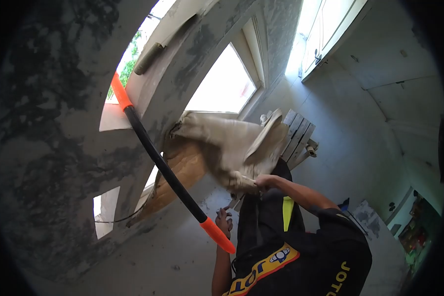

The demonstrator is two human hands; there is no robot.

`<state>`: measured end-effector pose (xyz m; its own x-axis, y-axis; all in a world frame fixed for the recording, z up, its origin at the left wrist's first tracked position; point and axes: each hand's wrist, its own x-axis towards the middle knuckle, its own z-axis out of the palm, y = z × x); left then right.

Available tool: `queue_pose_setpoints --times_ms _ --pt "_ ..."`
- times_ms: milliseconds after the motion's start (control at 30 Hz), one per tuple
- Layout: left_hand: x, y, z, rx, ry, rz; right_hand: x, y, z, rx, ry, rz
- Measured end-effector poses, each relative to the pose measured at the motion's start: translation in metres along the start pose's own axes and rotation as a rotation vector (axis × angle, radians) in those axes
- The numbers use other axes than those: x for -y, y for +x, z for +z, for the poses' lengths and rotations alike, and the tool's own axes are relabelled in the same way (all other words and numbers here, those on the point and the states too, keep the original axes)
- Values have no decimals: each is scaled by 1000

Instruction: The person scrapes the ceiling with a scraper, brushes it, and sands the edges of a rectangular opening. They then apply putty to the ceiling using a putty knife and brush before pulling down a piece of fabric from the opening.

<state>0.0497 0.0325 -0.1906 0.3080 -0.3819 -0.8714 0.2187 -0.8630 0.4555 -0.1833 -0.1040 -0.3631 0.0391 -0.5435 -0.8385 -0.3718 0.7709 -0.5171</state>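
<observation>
My right hand [264, 181] grips the lower end of a dusty pale paper sack [222, 140], which hangs tilted in front of a window opening. My left hand [224, 222] is below it with the fingers curled, next to a thin pale object [231, 203]. I cannot tell whether the left hand holds that object. A black pole with orange ends [165, 170] runs diagonally from the window sill down to a point beside my left hand. My black shirt with yellow and orange print [301, 256] fills the bottom of the view.
A rough grey plastered wall [49, 163] with bright window openings [224, 84] takes up the left. A brown sack or board [182, 177] leans behind the pole. A wooden pallet [298, 138] stands beyond the sack. White window frames [330, 29] are at the top right.
</observation>
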Motion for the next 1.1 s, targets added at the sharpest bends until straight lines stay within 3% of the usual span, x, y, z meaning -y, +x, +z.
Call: queue_pose_setpoints --times_ms 33,67,100,133,167,200,233,267,300,333,367,400,433,500,533,600,633,667,733,833,933,1000,1033,1100 --pt "-8 4 1 15 7 -8 -3 6 3 540 -108 106" --pt "-10 4 0 -38 7 3 2 39 -17 290 -63 -94" --pt "-3 6 -5 -73 10 67 10 66 -39 15 205 -173" --pt "40 34 -39 -14 141 266 19 92 -62 -242 430 -314" --pt "47 44 -48 15 201 377 58 95 -105 -593 348 -444" --pt "34 40 -43 39 258 491 105 75 -145 -768 470 -580" --pt "23 31 -41 -59 195 180 140 38 -179 -897 473 -258" --pt "23 22 -39 -108 152 17 136 42 -165 -880 464 -267" --pt "24 14 -38 -162 103 -144 111 48 -136 -975 425 -139" --pt "41 21 -50 -190 -8 18 84 46 -101 -1076 390 -6" --pt "54 31 -59 -205 -116 189 54 35 -35 -781 228 -286" --pt "60 37 -63 -240 106 356 38 30 -23 -787 221 -296" --pt "67 38 -71 -234 92 356 22 27 -18 -635 216 -336" --pt "61 53 -93 -172 -239 95 13 32 -16 -331 217 -414" --pt "68 59 -97 -281 -62 253 23 46 -46 -337 282 -423" --pt "69 56 -107 -322 -66 202 44 74 -110 -347 411 -443" --pt "62 52 -107 -328 -103 160 68 90 -147 -628 336 -394" --pt "55 47 -104 -339 -111 160 74 89 -137 -615 333 -399" --pt "45 35 -102 -420 -98 146 73 74 -103 -937 327 -180" --pt "41 40 -106 -418 -124 131 -28 100 3 -1036 -165 -478" --pt "27 50 -110 -387 -104 135 -19 62 26 -235 26 -656" --pt "30 46 -108 -403 -125 176 52 35 -36 -13 277 -48" --pt "32 45 -106 -400 -125 168 64 58 -62 -255 628 -223" --pt "28 49 -106 -297 -93 167 103 92 -135 -876 434 -264"
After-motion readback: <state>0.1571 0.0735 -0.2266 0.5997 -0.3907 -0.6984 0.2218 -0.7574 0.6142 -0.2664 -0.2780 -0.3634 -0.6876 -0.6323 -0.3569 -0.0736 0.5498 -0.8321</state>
